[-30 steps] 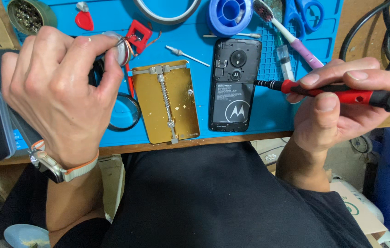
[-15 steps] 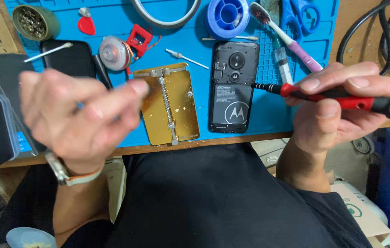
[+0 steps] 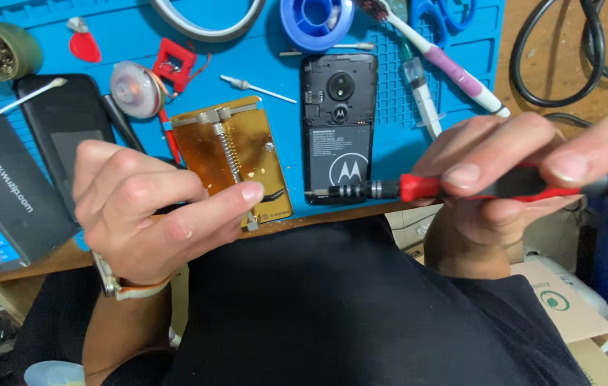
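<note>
Moved: left hand now nearer, over the holder, fingers loosely curled, empty.
Right hand: holds screwdriver.
Phone: back off, not dismantled.

I logged a black box with white print at left edge | grey rectangular label on the opened phone, upper centre | cardboard box with green round mark, lower right.

**Head camera looks down on repair bench**

A single head-worn camera looks steeply down, at close range, over the wearer's dark-shirted lap onto a blue work mat. The left hand and right hand fill the near foreground; no second view shares the scene.
</note>
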